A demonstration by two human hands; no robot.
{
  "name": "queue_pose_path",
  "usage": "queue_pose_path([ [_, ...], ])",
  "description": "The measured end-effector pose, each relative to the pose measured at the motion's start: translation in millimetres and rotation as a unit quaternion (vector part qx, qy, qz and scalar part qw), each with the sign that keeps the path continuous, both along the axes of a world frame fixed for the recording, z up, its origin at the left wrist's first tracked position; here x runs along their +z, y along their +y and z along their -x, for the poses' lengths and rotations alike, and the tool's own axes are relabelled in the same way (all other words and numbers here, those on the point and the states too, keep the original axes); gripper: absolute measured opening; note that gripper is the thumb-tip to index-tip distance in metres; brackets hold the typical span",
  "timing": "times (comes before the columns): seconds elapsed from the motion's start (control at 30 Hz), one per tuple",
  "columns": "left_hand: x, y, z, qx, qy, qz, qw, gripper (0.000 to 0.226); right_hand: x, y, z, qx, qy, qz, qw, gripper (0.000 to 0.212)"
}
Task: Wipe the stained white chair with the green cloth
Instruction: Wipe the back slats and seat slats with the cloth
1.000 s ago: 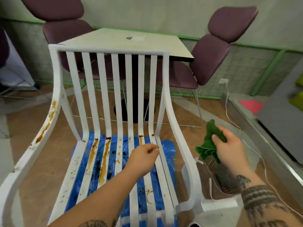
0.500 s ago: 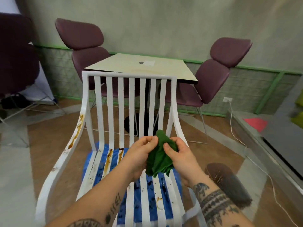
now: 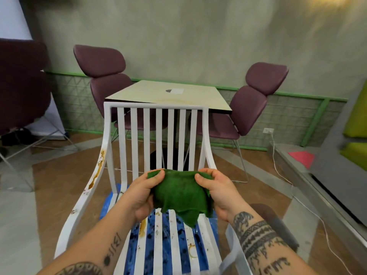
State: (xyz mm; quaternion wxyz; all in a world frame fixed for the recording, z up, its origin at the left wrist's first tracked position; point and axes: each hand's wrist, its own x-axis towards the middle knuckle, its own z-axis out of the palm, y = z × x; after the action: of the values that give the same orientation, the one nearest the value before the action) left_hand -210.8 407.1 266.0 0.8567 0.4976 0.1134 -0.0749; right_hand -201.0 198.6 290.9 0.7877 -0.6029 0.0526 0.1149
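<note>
A white slatted chair stands right before me, its back upright. Brown stains run down its left armrest and spot the seat slats. The green cloth hangs spread out above the seat, stretched between both hands. My left hand pinches its left top corner and my right hand pinches its right top corner. The cloth's lower edge droops close over the seat slats; I cannot tell if it touches them. The cloth and hands hide the rear of the seat.
A blue sheet lies on the floor under the chair. Behind it stands a pale square table with two purple chairs. A dark round brush-like object lies at the right, near a white cable and grey ledge.
My right hand brought the bunched cloth from the right side to the chair's middle; my left hand took hold too, and both pulled it open. The view tilted up.
</note>
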Motion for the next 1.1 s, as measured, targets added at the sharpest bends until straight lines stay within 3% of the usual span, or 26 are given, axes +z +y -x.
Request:
queue_pose_path([
  [0.17,5.4,-5.7,11.0,-0.067,0.081,-0.038,0.994,0.036,4.8,5.2,-2.6,-0.042,-0.007,0.052,0.998,0.029],
  [0.37,6.3,-16.1,3.7,-0.008,0.109,-0.042,0.993,0.026,9.7,9.6,-6.3,-0.035,-0.022,0.137,0.990,0.035],
  [0.43,8.4,-24.5,3.1,-0.007,0.120,-0.097,0.988,0.022,7.6,10.2,-7.0,-0.045,-0.051,0.252,0.965,0.032],
  [0.5,10.8,-33.4,3.4,0.005,0.125,-0.144,0.982,0.020,5.3,12.9,-4.6,-0.051,-0.090,0.381,0.919,0.027],
  [0.57,12.7,-42.4,4.5,0.009,0.132,-0.135,0.982,0.026,2.1,20.1,-0.5,-0.066,-0.123,0.425,0.895,0.024],
  [0.63,12.9,-49.0,5.2,-0.005,0.137,-0.091,0.986,0.041,-3.5,30.3,4.1,-0.043,-0.124,0.362,0.923,0.027],
  [0.73,0.0,-48.9,2.6,-0.033,0.143,-0.035,0.989,0.061,-11.1,39.3,12.4,0.075,-0.030,0.193,0.978,0.055],
  [0.8,-10.5,-46.9,6.0,-0.039,0.137,-0.057,0.988,0.047,-22.5,31.6,10.1,0.145,0.045,0.084,0.985,0.077],
  [0.87,-28.8,-45.4,6.4,-0.020,0.145,-0.095,0.985,0.028,-34.6,17.6,4.4,0.176,0.096,0.023,0.979,0.085],
  [0.97,-64.0,-43.9,-2.2,0.023,0.190,-0.110,0.975,0.024,-48.5,-3.9,-9.2,0.154,0.100,0.080,0.980,0.066],
  [1.1,-103.0,-42.2,-25.5,0.084,0.221,-0.096,0.967,0.029,-61.7,-33.7,-48.8,0.039,-0.045,0.262,0.963,0.030],
])
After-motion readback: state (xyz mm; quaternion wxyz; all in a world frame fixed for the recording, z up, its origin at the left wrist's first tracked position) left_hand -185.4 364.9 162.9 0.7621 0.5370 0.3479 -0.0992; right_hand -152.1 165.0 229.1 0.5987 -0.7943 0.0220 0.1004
